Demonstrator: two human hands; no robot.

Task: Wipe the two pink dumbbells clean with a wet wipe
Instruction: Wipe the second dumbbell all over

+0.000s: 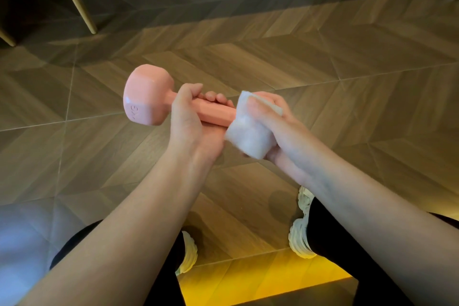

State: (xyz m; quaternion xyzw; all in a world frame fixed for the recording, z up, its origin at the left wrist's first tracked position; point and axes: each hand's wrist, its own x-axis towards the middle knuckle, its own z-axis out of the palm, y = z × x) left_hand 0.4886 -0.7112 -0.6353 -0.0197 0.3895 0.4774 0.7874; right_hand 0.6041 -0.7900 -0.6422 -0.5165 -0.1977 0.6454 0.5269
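While the left hand (188,119) grips the dumbbell (149,95) handle, the right hand (270,122) clasps the wipe (248,136) round its end.

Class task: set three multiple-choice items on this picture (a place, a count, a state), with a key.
1. Where is the wipe?
A. on the floor
B. over one end of the dumbbell
C. on a shoe
2. How many dumbbells show?
A. one
B. two
C. three
3. What is the left hand doing?
A. lying open
B. gripping the dumbbell's bar
C. holding the wipe
Key: 1 B, the right hand holds it round that end; 2 A, only one is in view; 3 B, its fingers curl round the bar.
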